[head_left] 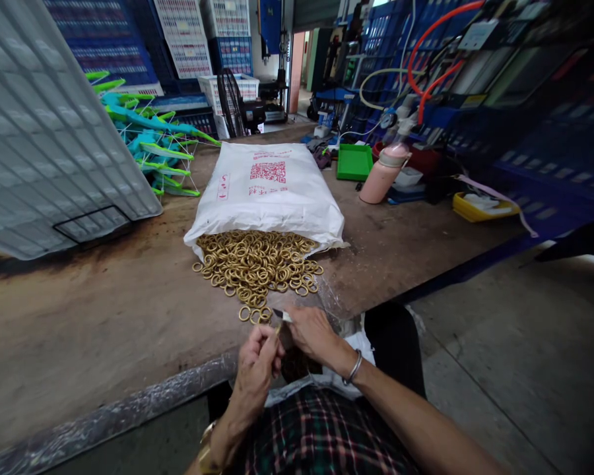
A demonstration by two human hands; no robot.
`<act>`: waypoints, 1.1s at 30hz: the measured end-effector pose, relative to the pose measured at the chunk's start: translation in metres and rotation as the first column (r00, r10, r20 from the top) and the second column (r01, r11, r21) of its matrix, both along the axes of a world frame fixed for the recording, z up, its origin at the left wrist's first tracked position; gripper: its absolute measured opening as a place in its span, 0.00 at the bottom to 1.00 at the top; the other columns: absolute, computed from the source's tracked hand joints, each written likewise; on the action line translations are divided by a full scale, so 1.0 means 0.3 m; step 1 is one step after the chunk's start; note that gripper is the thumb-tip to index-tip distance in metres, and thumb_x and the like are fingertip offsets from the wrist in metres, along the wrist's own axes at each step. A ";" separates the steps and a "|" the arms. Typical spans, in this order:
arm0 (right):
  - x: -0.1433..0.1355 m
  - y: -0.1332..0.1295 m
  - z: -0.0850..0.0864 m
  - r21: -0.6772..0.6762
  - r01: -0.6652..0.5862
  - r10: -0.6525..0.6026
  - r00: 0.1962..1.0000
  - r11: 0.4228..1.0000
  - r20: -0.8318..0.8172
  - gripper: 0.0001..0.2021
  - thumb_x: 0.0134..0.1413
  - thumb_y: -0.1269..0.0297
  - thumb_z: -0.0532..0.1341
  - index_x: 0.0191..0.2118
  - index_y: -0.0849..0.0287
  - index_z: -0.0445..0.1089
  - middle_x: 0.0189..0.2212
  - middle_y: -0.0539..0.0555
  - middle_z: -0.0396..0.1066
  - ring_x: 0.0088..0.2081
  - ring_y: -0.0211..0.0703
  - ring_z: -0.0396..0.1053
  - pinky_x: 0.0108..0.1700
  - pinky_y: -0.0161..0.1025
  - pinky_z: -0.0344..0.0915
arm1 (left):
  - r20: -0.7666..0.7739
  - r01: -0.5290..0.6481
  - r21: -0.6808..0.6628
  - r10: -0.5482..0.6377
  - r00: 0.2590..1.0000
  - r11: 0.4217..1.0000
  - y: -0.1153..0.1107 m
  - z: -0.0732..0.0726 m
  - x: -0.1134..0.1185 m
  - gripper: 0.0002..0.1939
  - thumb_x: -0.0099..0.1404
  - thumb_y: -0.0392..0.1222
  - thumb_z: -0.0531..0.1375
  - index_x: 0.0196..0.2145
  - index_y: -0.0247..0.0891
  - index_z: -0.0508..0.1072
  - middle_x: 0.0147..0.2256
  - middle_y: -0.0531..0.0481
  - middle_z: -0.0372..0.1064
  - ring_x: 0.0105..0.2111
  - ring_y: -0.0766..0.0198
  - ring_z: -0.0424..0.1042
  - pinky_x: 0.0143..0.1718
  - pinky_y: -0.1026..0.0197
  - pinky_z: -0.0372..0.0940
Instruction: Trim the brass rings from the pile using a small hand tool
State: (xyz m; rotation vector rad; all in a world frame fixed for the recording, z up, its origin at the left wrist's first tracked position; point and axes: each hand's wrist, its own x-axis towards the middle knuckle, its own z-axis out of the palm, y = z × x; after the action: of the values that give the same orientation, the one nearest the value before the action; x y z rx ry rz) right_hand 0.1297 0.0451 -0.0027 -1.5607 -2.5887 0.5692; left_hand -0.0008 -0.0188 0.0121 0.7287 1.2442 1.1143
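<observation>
Many round brassy rings (pixel 257 267), crinkled white sack (pixel 277 201)

A brown table (pixel 103 330) is spreading across the foreground, its surface showing dark stains; grey floor (pixel 539 343) is lying to the right; blue crates (pixel 106 59) and white crates (pixel 184 36) are rising in stacks behind; a black fan (pixel 229 95) is standing near them; daylight is entering through a doorway (pixel 304 63) beneath a grey shutter (pixel 317 14); the far right is sinking into shadow.

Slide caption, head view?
Left hand pinching a golden ring, right hand gripping a small tool, before a white sack of rings.
</observation>
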 end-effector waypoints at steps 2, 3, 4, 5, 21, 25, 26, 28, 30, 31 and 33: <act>0.005 0.024 0.012 0.005 0.032 -0.032 0.999 0.999 0.035 0.13 0.56 0.70 0.48 0.43 0.61 0.66 0.29 0.57 0.72 0.29 0.43 0.68 0.29 0.37 0.50 | 0.076 0.099 0.006 -0.100 0.992 0.995 -0.021 0.007 0.003 0.19 0.55 0.57 0.60 0.24 0.37 0.65 0.17 0.57 0.60 0.15 0.74 0.55 0.16 0.69 0.53; 0.005 0.033 0.019 0.002 0.040 -0.040 0.999 0.999 0.031 0.13 0.56 0.70 0.48 0.43 0.61 0.66 0.29 0.56 0.72 0.30 0.43 0.68 0.29 0.36 0.51 | 0.132 0.134 0.000 -0.133 0.982 0.991 -0.029 0.005 0.004 0.18 0.55 0.56 0.60 0.24 0.37 0.65 0.17 0.57 0.60 0.14 0.73 0.55 0.16 0.69 0.52; 0.001 0.039 0.027 0.000 0.045 -0.045 0.999 0.999 0.010 0.12 0.56 0.70 0.49 0.42 0.60 0.66 0.30 0.56 0.72 0.30 0.42 0.68 0.30 0.36 0.51 | 0.190 0.157 -0.014 -0.152 0.970 0.987 -0.035 0.001 0.003 0.18 0.56 0.56 0.60 0.25 0.37 0.65 0.17 0.57 0.60 0.14 0.73 0.55 0.15 0.69 0.52; -0.005 0.042 0.033 0.001 0.044 -0.044 0.999 0.999 -0.024 0.12 0.55 0.71 0.49 0.42 0.60 0.67 0.31 0.56 0.72 0.31 0.42 0.68 0.30 0.35 0.52 | 0.241 0.166 -0.034 -0.153 0.958 0.986 -0.038 -0.005 0.001 0.17 0.56 0.55 0.60 0.25 0.37 0.66 0.18 0.56 0.61 0.14 0.73 0.55 0.15 0.69 0.51; -0.121 0.070 0.022 0.046 0.049 -0.050 0.999 0.998 0.022 0.08 0.54 0.70 0.53 0.39 0.58 0.64 0.32 0.56 0.73 0.33 0.44 0.70 0.31 0.35 0.53 | 0.547 0.065 -0.260 0.092 0.832 0.963 -0.027 0.001 -0.038 0.15 0.47 0.42 0.66 0.32 0.35 0.69 0.25 0.50 0.70 0.21 0.69 0.66 0.17 0.70 0.58; -0.109 0.081 0.022 0.011 0.096 -0.096 0.995 0.995 -0.028 0.08 0.53 0.70 0.53 0.40 0.60 0.64 0.32 0.56 0.72 0.32 0.42 0.68 0.31 0.35 0.53 | 0.537 -0.034 -0.323 0.213 0.816 0.946 -0.018 -0.002 -0.040 0.15 0.45 0.43 0.68 0.27 0.35 0.68 0.27 0.50 0.70 0.24 0.68 0.69 0.19 0.69 0.60; -0.104 0.084 0.023 -0.014 0.122 -0.123 0.990 0.992 -0.075 0.07 0.53 0.70 0.53 0.39 0.60 0.64 0.31 0.55 0.72 0.31 0.41 0.67 0.31 0.34 0.52 | 0.516 -0.063 -0.319 0.229 0.825 0.946 -0.015 -0.003 -0.037 0.15 0.45 0.43 0.68 0.26 0.35 0.68 0.27 0.50 0.70 0.24 0.68 0.69 0.19 0.69 0.60; -0.095 0.086 0.026 -0.079 0.173 -0.187 0.958 0.982 -0.216 0.05 0.53 0.70 0.52 0.34 0.59 0.64 0.27 0.52 0.69 0.28 0.38 0.64 0.29 0.33 0.51 | 0.460 -0.118 -0.269 0.235 0.856 0.956 -0.009 -0.008 -0.029 0.17 0.45 0.46 0.69 0.26 0.35 0.67 0.26 0.52 0.69 0.23 0.69 0.67 0.18 0.70 0.58; -0.087 0.078 0.029 -0.137 0.211 -0.249 0.889 0.968 -0.384 0.05 0.53 0.70 0.51 0.29 0.58 0.61 0.23 0.48 0.64 0.25 0.36 0.60 0.28 0.32 0.51 | 0.369 -0.180 -0.180 0.236 0.899 0.967 0.000 -0.014 -0.018 0.18 0.46 0.49 0.68 0.26 0.35 0.66 0.24 0.54 0.66 0.21 0.71 0.65 0.16 0.71 0.57; -0.085 0.070 0.031 -0.159 0.222 -0.271 0.845 0.962 -0.461 0.05 0.52 0.69 0.51 0.27 0.58 0.61 0.22 0.47 0.62 0.25 0.35 0.59 0.28 0.32 0.51 | 0.309 -0.206 -0.135 0.238 0.921 0.969 0.005 -0.018 -0.012 0.19 0.46 0.51 0.67 0.27 0.36 0.66 0.22 0.56 0.65 0.20 0.71 0.63 0.15 0.71 0.56; -0.087 0.045 0.033 -0.212 0.229 -0.311 0.761 0.950 -0.569 0.05 0.53 0.67 0.51 0.28 0.58 0.60 0.22 0.46 0.61 0.25 0.35 0.58 0.29 0.32 0.52 | 0.170 -0.236 -0.064 0.243 0.955 0.970 0.016 -0.023 0.000 0.22 0.46 0.55 0.66 0.31 0.37 0.66 0.18 0.59 0.61 0.16 0.72 0.59 0.13 0.70 0.53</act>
State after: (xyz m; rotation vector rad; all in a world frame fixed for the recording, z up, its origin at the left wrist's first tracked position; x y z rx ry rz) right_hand 0.1035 0.0587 0.0073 -1.4421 -1.8474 1.0209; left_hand -0.0007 -0.0140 0.0052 0.4428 1.2224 1.3163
